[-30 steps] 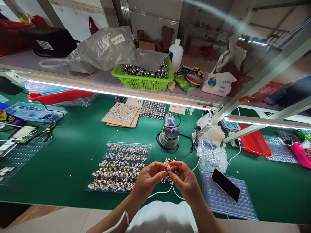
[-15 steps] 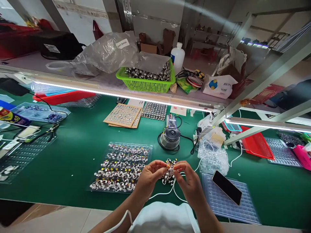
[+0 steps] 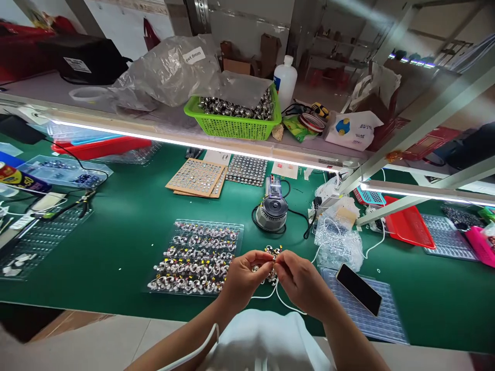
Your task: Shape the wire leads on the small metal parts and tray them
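Observation:
My left hand (image 3: 247,273) and my right hand (image 3: 296,275) meet fingertip to fingertip, both closed in a pinch. What they hold between them is too small and too covered by the fingers to name. Just beyond and below the fingers lies a pile of small wired parts (image 3: 273,250) in white, black, yellow and silver. Left of my left hand, a clear plastic tray (image 3: 238,238) carries rows of similar small parts with white coiled wires (image 3: 189,268). A white cable (image 3: 288,308) runs beneath my hands.
A round grey device (image 3: 271,212) with a black cord stands beyond the pile. On the right a phone (image 3: 359,289) rests on stacked clear trays (image 3: 390,324), near a plastic bag (image 3: 340,247). Pliers (image 3: 83,201) lie at left. A shelf holds a green basket (image 3: 235,126) of metal balls.
My fingertips have drawn closer together, and my right hand has turned inward so its back shows more. The whole view has shifted slightly.

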Demonstrator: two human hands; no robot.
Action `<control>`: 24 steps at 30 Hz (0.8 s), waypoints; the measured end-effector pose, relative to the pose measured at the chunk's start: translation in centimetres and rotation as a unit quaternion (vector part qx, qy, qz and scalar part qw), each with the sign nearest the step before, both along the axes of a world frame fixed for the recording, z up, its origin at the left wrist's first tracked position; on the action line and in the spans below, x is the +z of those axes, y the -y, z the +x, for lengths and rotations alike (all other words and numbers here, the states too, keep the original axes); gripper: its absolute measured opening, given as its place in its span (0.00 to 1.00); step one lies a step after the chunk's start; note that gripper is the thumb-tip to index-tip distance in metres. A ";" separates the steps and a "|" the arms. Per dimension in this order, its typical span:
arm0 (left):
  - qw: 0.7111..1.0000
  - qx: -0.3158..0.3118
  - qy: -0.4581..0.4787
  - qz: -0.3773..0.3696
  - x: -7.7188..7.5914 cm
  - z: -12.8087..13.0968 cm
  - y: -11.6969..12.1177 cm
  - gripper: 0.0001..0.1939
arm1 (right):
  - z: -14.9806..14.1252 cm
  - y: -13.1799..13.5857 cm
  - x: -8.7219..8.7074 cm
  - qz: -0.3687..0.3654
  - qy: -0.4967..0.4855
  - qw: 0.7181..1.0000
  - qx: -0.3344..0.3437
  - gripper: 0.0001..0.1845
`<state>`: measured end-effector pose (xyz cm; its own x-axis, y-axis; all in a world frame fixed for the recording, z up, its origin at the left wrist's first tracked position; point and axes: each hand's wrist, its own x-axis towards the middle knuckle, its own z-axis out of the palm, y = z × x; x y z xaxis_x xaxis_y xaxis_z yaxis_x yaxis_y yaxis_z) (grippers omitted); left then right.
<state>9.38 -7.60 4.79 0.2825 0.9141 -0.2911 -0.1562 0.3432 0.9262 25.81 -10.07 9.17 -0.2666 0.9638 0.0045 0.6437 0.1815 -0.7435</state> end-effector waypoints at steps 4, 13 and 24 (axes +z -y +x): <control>0.998 -0.005 -0.046 0.030 0.2 0.0 0.3 0.09 | 0.2 -0.3 0.2 -0.011 0.017 1.000 0.007 0.07; 0.988 -0.017 -0.117 0.097 -0.5 -0.5 0.4 0.08 | 0.0 -0.4 0.1 -0.007 0.036 0.999 0.021 0.08; 0.971 -0.016 -0.167 0.170 -0.1 -0.5 0.5 0.08 | -0.3 -0.3 -0.5 -0.029 0.044 0.998 -0.015 0.06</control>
<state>8.93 -8.06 4.64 0.2532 0.9659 -0.0547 0.1771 0.0093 0.9841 25.48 -9.73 8.70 -0.2340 0.9695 -0.0731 0.7121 0.1197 -0.6918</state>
